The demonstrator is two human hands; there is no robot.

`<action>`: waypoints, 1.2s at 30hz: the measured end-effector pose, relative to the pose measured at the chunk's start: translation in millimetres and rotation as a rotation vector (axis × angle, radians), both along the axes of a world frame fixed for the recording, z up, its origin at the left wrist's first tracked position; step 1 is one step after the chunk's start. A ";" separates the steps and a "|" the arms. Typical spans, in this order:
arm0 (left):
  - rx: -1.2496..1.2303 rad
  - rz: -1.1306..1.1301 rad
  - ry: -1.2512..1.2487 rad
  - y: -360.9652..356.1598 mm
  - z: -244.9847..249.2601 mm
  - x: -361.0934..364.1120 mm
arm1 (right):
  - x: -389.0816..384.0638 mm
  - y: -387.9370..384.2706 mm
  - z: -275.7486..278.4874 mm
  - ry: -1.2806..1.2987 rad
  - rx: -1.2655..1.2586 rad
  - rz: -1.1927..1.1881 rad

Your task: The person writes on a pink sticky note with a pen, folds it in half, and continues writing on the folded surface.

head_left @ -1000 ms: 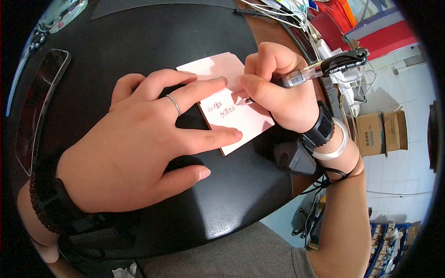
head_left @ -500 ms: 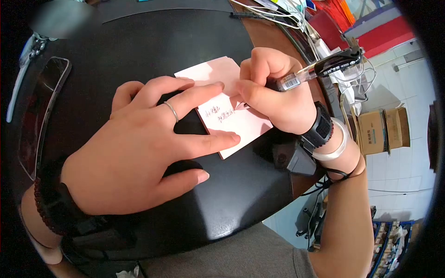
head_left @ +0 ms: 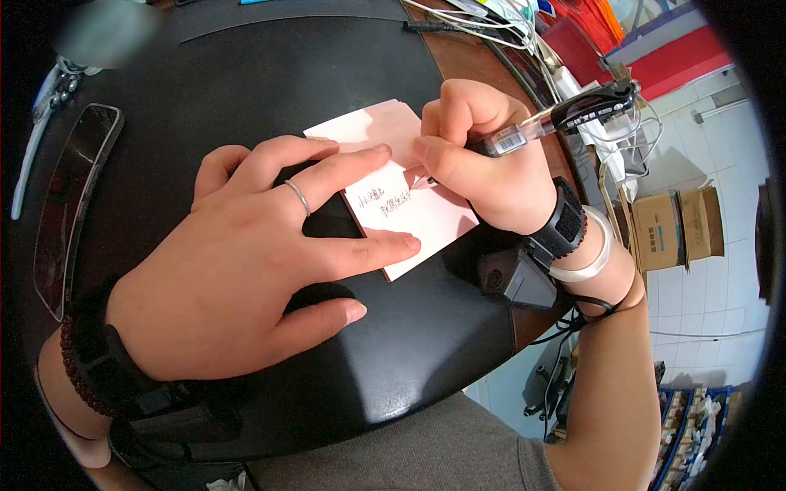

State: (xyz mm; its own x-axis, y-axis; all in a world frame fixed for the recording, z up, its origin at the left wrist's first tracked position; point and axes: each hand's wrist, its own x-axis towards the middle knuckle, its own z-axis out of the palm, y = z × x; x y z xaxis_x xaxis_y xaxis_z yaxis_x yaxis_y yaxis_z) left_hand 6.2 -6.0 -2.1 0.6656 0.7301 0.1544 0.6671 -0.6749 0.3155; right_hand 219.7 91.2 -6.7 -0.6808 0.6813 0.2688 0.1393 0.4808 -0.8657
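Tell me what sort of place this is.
Probably a shop or stockroom: cardboard boxes stand on a tiled floor, racks of packaged goods show at lower right, and cables trail over the far edge of the dark desk where the right hand writes on a pink note with a pen.

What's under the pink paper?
A shiny black top lies under the paper. The left hand presses its edge and the right hand, with a pen, covers part, so that stretch is hidden.
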 end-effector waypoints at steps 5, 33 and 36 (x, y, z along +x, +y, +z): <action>0.000 -0.002 0.007 -0.1 0.4 0.5 | 0.2 -2.0 1.5 -0.005 -0.058 0.040; -0.029 0.002 -0.006 0.1 0.2 0.0 | 2.5 0.1 0.6 -0.003 -0.009 0.002; -0.026 0.005 0.000 0.5 0.8 0.5 | 1.8 -0.5 2.5 0.001 -0.043 0.013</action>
